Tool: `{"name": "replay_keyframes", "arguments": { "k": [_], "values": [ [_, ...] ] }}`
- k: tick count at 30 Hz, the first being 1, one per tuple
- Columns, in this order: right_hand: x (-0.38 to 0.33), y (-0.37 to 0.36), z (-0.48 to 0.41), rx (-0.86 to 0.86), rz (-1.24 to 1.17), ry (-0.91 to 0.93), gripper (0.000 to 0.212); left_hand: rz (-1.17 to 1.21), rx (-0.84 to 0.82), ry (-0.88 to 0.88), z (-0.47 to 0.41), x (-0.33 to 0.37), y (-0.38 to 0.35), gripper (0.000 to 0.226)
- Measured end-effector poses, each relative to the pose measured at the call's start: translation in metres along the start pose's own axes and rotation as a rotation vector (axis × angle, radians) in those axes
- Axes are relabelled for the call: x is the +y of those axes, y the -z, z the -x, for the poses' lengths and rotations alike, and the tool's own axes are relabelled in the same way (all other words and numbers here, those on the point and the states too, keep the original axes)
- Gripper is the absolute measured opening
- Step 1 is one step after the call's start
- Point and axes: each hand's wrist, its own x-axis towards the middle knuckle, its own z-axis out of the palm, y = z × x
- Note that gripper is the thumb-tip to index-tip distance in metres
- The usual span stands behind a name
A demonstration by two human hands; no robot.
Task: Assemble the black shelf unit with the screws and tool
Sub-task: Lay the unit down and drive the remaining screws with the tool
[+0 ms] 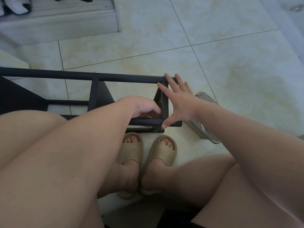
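Observation:
The black shelf unit [125,78] lies on its side on the tiled floor in front of my knees, its long tubes running left to right. A screw head [95,72] shows on the far tube. My right hand [178,102] is spread flat against the frame's right end panel [164,111], fingers on the far tube and thumb on the near tube. My left hand [144,107] is curled inside the frame beside that panel, holding a thin silvery tool [150,116] that is mostly hidden by the fingers.
A clear plastic container [204,119] lies on the floor just right of the frame, under my right forearm. My feet in beige slides [148,155] sit below the frame. A grey shoe rack [65,18] with shoes stands at the far left.

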Motion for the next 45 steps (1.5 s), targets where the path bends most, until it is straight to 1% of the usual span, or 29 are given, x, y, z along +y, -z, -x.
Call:
{"name": "replay_keyframes", "arguments": {
  "k": [2,5,7,13,17,20,23,25,30,34,37,39,45],
  "values": [
    [0.0003,-0.0006,-0.0003,0.003,-0.001,0.002,0.151,-0.022,0.017,0.009,0.0003,0.0006,-0.0008,0.018],
    [0.0006,-0.0009,0.0,0.008,-0.004,0.006,0.151,-0.072,0.04,0.016,-0.0003,0.0016,-0.0016,0.028],
    [0.0011,-0.0009,0.0,0.01,-0.002,0.006,0.151,-0.086,0.053,0.01,-0.0006,0.0014,-0.002,0.031],
    [0.0008,-0.0007,0.0003,0.014,0.01,0.007,0.15,-0.055,0.051,-0.025,-0.0007,0.0008,-0.0016,0.02],
    [0.0006,-0.0009,0.0002,0.017,0.017,0.005,0.15,-0.023,0.014,-0.017,-0.0003,0.0001,-0.0018,0.014],
    [0.0003,-0.0009,0.0001,0.014,0.014,0.005,0.151,-0.034,0.012,0.023,-0.0002,-0.0005,-0.0018,0.025],
    [-0.0004,-0.0006,0.0008,0.013,0.015,0.005,0.15,-0.052,0.029,0.029,-0.0011,0.0,-0.0023,0.051],
    [-0.0003,-0.0004,0.0011,0.013,0.013,0.005,0.15,-0.054,0.034,0.023,-0.0016,0.0004,-0.0025,0.059],
    [-0.001,0.0,0.0007,0.013,0.012,0.007,0.15,-0.046,0.049,-0.011,-0.0033,0.0012,-0.0017,0.047],
    [-0.0013,0.0003,0.0007,0.012,0.015,0.003,0.15,-0.041,0.055,-0.025,-0.0049,0.0006,-0.0005,0.021],
    [-0.0018,0.0003,0.0004,0.01,0.014,0.0,0.151,-0.038,0.049,-0.029,-0.0053,-0.0009,0.0007,0.011],
    [-0.002,0.0,0.0005,0.01,0.013,0.001,0.151,-0.031,0.031,-0.038,-0.005,-0.0007,0.0006,0.009],
    [-0.0003,0.0004,0.0019,0.041,0.008,0.003,0.149,-0.026,0.014,-0.063,-0.005,-0.0004,0.0009,0.018]
  ]
}}
